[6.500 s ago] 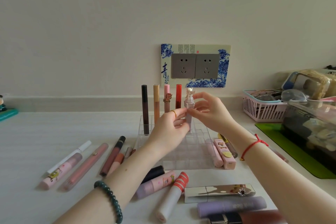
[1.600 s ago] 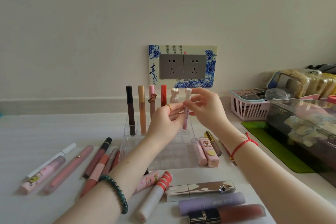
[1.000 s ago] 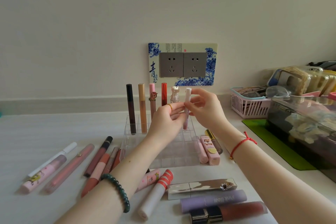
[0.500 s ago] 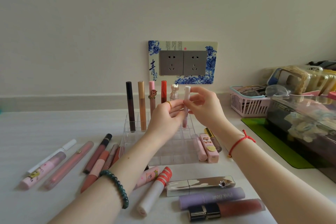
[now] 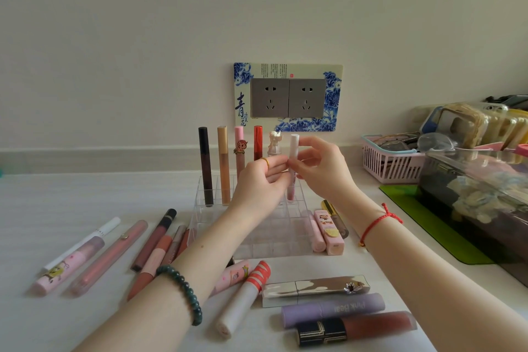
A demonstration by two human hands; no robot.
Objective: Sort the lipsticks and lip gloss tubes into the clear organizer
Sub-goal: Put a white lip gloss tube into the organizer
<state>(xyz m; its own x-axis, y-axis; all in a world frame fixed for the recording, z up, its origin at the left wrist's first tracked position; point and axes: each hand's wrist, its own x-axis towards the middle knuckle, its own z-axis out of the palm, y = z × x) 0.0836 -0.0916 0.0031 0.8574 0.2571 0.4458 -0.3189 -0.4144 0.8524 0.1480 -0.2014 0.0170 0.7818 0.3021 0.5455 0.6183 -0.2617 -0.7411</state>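
Observation:
A clear gridded organizer (image 5: 274, 240) stands mid-table. Its back row holds a dark brown tube (image 5: 205, 168), a tan tube (image 5: 223, 163), a pink cartoon tube (image 5: 239, 148), a red tube (image 5: 258, 141) and a small figurine-capped bottle (image 5: 275, 143). A white-capped pink gloss tube (image 5: 293, 151) stands upright in the back row at the right. My right hand (image 5: 323, 168) pinches it near the cap, and my left hand (image 5: 261, 183) pinches it from the left. Its lower end sits inside a cell.
Several loose tubes lie left of the organizer (image 5: 108, 254), in front of it (image 5: 328, 308), and at its right side (image 5: 328, 231). A pink basket (image 5: 391, 166), a dark clear box (image 5: 480, 200) and a green mat (image 5: 428, 223) fill the right. A wall socket (image 5: 288, 97) is behind.
The figurine bottle held 6.5 s ago now stands in the back row. Over the last second both hands stay on the white-capped tube, which sits slightly lower in its cell.

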